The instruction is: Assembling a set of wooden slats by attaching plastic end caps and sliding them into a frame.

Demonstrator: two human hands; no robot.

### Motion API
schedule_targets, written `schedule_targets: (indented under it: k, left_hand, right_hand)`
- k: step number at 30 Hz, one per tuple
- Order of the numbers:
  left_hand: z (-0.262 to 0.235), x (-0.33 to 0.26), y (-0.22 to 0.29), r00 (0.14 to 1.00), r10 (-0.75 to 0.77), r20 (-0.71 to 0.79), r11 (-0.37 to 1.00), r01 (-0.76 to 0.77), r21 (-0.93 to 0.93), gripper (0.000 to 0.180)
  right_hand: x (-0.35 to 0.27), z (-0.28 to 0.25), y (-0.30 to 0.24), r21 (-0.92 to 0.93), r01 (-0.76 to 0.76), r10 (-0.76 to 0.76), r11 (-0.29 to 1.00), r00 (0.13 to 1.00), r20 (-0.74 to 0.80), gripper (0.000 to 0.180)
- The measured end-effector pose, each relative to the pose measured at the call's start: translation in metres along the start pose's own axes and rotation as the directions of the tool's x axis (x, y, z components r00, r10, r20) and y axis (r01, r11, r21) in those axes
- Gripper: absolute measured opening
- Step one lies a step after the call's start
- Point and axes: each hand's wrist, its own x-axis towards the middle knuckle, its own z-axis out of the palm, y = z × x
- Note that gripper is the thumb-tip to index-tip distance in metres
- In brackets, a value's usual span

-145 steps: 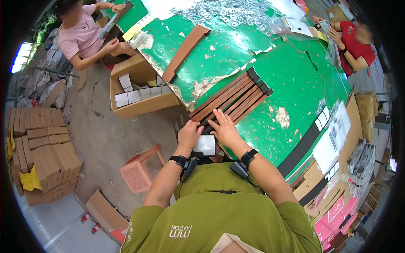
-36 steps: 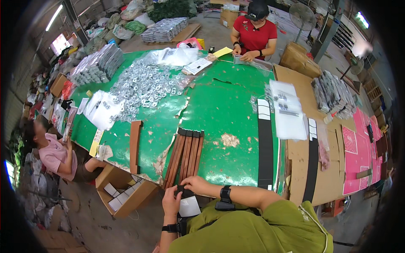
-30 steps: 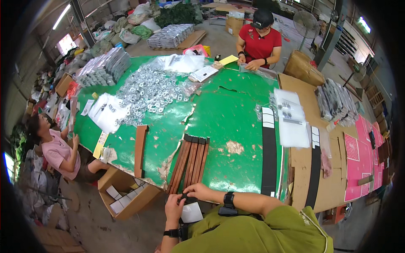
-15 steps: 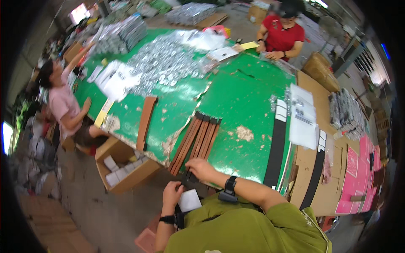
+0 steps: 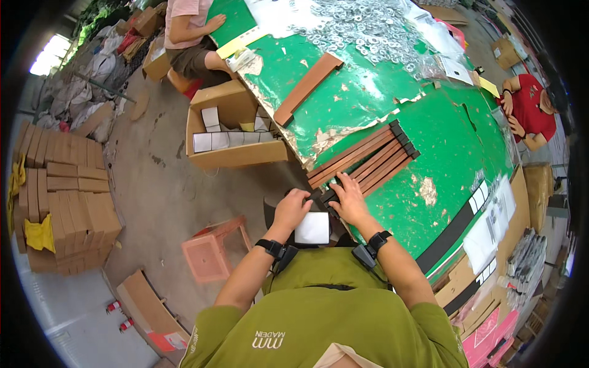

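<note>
A bundle of brown belt-like strips [image 5: 374,161] with black far ends lies at the table's near edge. My left hand [image 5: 292,210] is closed in a pinch on a short dark strip [image 5: 315,195] just off that edge. My right hand [image 5: 351,199] bears on the near end of the bundle, its fingers bent over a black piece beside the left hand's pinch. How far the fingers wrap that piece is partly hidden. Below the hands, a white square card or pad [image 5: 312,229] sits close to my lap.
A single brown strip [image 5: 307,89] lies farther left on the green table [image 5: 392,214], before a heap of metal rings [image 5: 362,30]. An open carton [image 5: 236,156] of white packets stands left, near a pink stool [image 5: 208,257]. Black strips [image 5: 454,227] lie right. Two people work across the table.
My view has swung left and down, so the table appears shifted up and right. Both hands remain close together at the near end of the brown bundle.
</note>
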Motion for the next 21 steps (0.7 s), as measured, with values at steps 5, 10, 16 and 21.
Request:
schedule_targets:
  k: [5,10,16,21]
  left_hand:
    - [0.014,0.016,0.009,0.988,0.047,-0.146,0.998,-0.042,0.036,0.021]
    - [0.022,0.026,0.004,0.994,0.041,-0.104,0.993,-0.029,0.112,0.019]
    - [0.019,0.025,0.015,0.979,0.109,-0.169,0.994,-0.107,0.021,0.019]
    - [0.01,0.018,0.026,0.972,0.136,-0.191,0.99,-0.142,-0.02,0.02]
  right_hand:
    - [-0.003,0.0,0.002,0.004,0.031,-0.031,0.999,0.999,-0.023,0.049]
    - [-0.001,-0.001,0.001,0.003,0.016,-0.016,1.0,1.0,0.008,0.044]
    - [0.003,0.004,0.012,0.223,-0.029,0.074,0.974,0.978,-0.197,0.031]
    - [0.016,-0.022,-0.006,0.301,0.047,0.047,0.952,0.954,-0.297,0.021]
